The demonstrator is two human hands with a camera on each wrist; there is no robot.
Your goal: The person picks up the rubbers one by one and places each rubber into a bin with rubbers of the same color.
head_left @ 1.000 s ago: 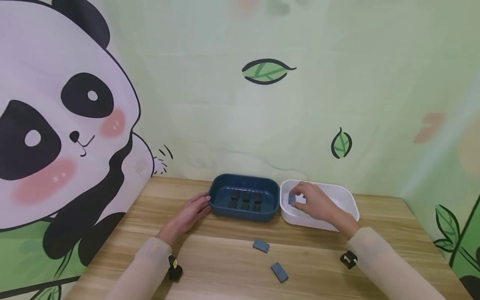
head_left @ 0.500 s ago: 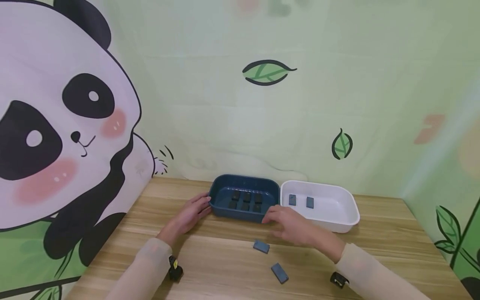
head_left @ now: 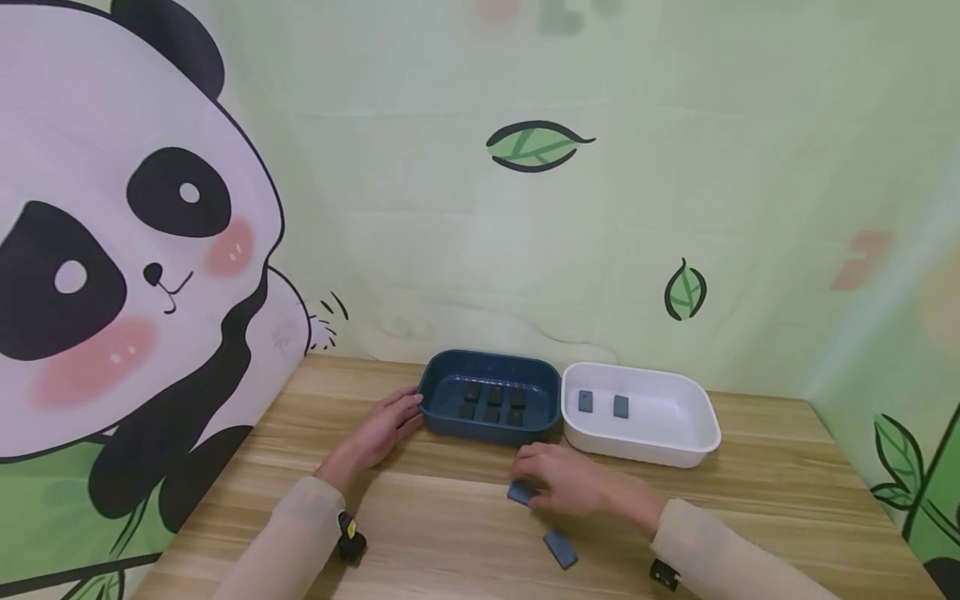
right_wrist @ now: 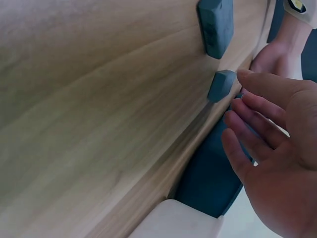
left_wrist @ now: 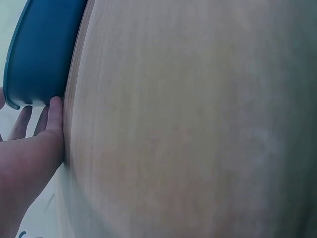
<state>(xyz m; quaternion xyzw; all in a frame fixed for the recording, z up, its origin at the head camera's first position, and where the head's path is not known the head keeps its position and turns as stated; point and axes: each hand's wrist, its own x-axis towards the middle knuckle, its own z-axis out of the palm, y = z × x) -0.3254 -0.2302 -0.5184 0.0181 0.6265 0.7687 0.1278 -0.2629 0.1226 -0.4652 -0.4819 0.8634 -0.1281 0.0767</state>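
Note:
My left hand rests with extended fingers against the left end of a dark blue rectangular tub, also seen in the left wrist view. Over the wood, my right hand hovers with thumb and fingers spread about a small blue-grey rectangular block. The right wrist view has the thumb tip beside that block, with no grip on it visible. Closer to the person lies a second blue-grey block. Two similar blocks, one left and one right, lie in a white tub.
Several dark blocks lie in two rows inside the blue tub. Both tubs stand side by side at the back of the wooden table, close to a printed panda backdrop.
My right hand has let go of a block in the white tub, then moved left and toward the person, down to the block on the table. The left hand stays put.

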